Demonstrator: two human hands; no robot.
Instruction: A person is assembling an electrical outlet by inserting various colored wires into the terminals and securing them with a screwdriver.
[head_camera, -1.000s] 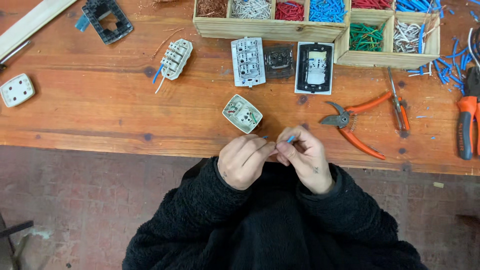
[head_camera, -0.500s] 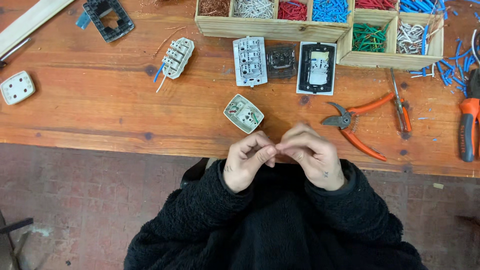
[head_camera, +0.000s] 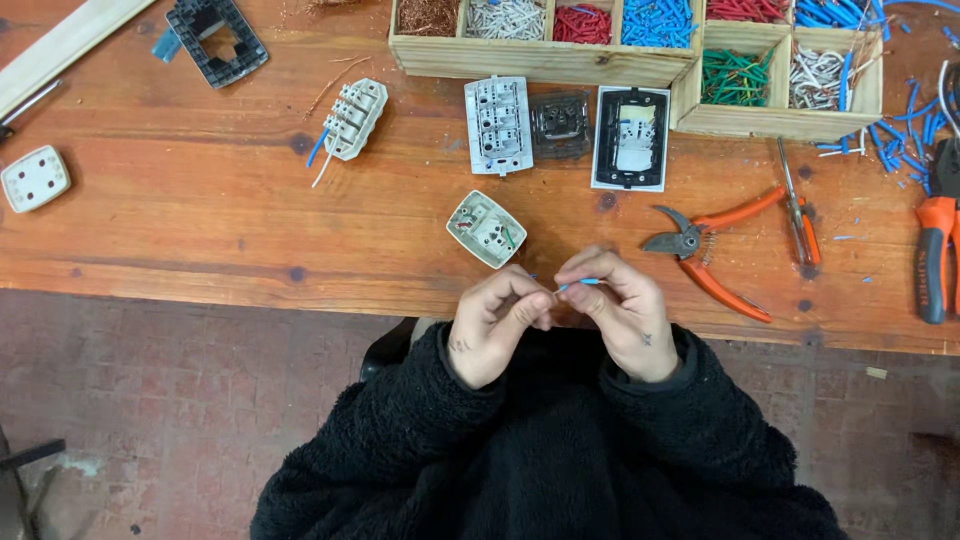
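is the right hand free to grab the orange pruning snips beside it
Probably not yet: the right hand pinches a short blue wire with the left hand. The snips lie uncovered on the bench.

A short piece of thin blue wire (head_camera: 580, 284) is pinched between the fingertips of both hands. It lies almost level, its free end poking out just above the right hand's fingers (head_camera: 600, 290), while its other end disappears behind the left hand's fingertips (head_camera: 535, 300). Only a small light-blue length shows between the two sets of fingers, which nearly touch.
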